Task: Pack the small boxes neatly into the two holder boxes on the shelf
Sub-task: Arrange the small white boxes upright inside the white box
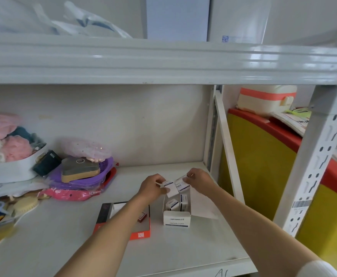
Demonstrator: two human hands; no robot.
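Observation:
My left hand (153, 186) grips a small white box (168, 184) above the far end of the white holder box (176, 217), which is marked "paper clips" and holds several small white boxes (173, 203). My right hand (198, 179) grips another small white box (181, 184) with a dark stripe, right beside the first. The two boxes nearly touch. To the left lies the red and black holder box (139, 233), with one small red box (142, 216) inside; my left forearm covers much of it.
The holder's open flap (203, 206) lies to the right on the grey shelf (53, 236). A purple bag pile (79, 176) and a white basket of soft items (7, 168) crowd the left. A shelf upright (321, 156) and a yellow-red bin (263, 166) stand right.

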